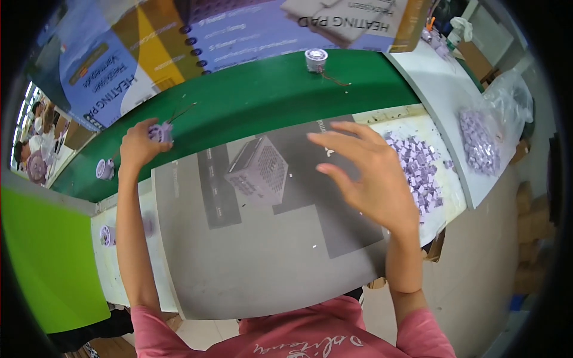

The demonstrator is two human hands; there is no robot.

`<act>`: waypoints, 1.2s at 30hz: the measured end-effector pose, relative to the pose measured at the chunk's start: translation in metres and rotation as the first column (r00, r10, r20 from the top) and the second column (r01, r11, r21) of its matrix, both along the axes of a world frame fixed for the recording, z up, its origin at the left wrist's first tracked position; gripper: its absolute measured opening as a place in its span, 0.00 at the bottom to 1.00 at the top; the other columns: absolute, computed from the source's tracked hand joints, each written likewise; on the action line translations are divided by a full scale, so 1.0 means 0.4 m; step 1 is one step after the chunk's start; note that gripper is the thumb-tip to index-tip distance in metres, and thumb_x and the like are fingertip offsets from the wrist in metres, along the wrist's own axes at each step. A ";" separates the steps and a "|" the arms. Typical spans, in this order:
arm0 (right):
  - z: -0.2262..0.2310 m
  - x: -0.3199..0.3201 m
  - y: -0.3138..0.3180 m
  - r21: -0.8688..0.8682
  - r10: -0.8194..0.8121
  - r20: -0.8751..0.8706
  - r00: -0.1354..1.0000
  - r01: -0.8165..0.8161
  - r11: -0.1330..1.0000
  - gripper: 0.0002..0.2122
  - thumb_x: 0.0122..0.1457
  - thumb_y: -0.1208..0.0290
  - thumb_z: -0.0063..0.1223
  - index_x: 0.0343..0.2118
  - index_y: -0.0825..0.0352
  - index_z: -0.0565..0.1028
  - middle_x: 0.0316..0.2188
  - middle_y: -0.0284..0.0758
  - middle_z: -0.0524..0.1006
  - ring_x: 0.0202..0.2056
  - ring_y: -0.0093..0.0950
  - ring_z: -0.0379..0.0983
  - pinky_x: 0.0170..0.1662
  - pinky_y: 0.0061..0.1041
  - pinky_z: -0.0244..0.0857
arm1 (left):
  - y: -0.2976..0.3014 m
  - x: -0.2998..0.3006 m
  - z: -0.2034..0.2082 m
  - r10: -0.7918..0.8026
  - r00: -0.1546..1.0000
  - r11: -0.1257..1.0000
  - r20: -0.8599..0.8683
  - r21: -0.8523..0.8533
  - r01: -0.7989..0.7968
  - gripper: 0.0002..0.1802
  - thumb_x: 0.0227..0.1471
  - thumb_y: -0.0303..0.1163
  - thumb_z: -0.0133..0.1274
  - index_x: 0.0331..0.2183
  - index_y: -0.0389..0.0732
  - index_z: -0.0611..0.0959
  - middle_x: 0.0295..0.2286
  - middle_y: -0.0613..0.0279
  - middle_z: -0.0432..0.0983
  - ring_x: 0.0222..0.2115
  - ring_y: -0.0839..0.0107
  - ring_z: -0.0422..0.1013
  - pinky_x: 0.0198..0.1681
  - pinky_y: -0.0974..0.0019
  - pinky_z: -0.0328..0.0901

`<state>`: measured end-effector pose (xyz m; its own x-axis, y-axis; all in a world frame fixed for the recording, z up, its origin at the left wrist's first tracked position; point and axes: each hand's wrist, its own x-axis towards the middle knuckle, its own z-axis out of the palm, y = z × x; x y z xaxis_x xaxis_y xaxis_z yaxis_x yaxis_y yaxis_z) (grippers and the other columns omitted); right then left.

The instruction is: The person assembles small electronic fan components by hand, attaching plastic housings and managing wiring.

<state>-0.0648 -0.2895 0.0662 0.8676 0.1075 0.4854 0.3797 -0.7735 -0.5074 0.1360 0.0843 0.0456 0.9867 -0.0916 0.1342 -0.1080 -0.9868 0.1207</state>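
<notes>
My left hand [137, 147] reaches over the green strip at the left, its fingers wrapped around a small lilac round part [160, 133] with thin wires sticking out. Above the right side of a grey printed cardboard sheet [256, 256], my right hand [373, 179] hangs with fingers spread and nothing in it. Closest to that hand is a heap of small lilac plastic pieces [418, 170] on a white surface. Another lilac round part [105, 169] rests on the green strip near my left hand, and a similar white-and-lilac one [316, 60] with a wire stands at the far side.
Large printed cartons [239, 36] line the far edge of the green strip [250, 95]. A clear bag of lilac pieces [479, 143] lies on the white ledge at right. One more lilac part [108, 235] is beside my left forearm, near a bright green panel [48, 256].
</notes>
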 end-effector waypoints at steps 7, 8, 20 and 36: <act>-0.081 -0.093 -0.235 -0.375 -0.352 -0.142 0.925 0.279 0.884 0.17 0.46 0.79 0.65 0.42 0.66 0.80 0.35 0.37 0.79 0.39 0.38 0.72 0.43 0.35 0.67 | 0.105 0.157 -0.038 -0.168 0.946 0.984 -0.279 0.013 0.179 0.57 0.22 0.50 0.75 0.57 0.42 0.73 0.51 0.44 0.73 0.53 0.50 0.70 0.59 0.55 0.62; -0.100 -0.098 -0.254 -0.431 -0.355 -0.150 0.923 0.262 0.863 0.18 0.45 0.79 0.66 0.42 0.67 0.79 0.35 0.38 0.79 0.38 0.38 0.71 0.43 0.35 0.67 | 0.088 0.166 -0.030 -0.198 0.931 0.977 -0.306 0.011 0.211 0.61 0.21 0.52 0.76 0.59 0.42 0.71 0.52 0.43 0.72 0.55 0.50 0.68 0.60 0.56 0.60; -0.182 -0.068 -0.280 -0.405 -0.266 -0.088 0.960 0.210 0.890 0.14 0.46 0.72 0.66 0.36 0.68 0.77 0.30 0.38 0.76 0.36 0.38 0.71 0.39 0.36 0.65 | -0.773 0.367 -0.168 -0.808 0.588 0.587 0.028 0.121 0.801 0.50 0.47 0.23 0.57 0.66 0.60 0.54 0.57 0.51 0.67 0.55 0.50 0.66 0.54 0.51 0.66; -0.064 -0.133 -0.241 0.676 0.181 -0.131 0.975 -0.046 0.735 0.18 0.50 0.86 0.62 0.46 0.70 0.79 0.41 0.36 0.76 0.37 0.21 0.72 0.42 0.21 0.69 | -0.511 -0.048 0.072 -0.659 0.752 0.746 0.006 0.137 0.652 0.29 0.34 0.41 0.69 0.41 0.43 0.80 0.35 0.53 0.75 0.38 0.50 0.74 0.41 0.52 0.68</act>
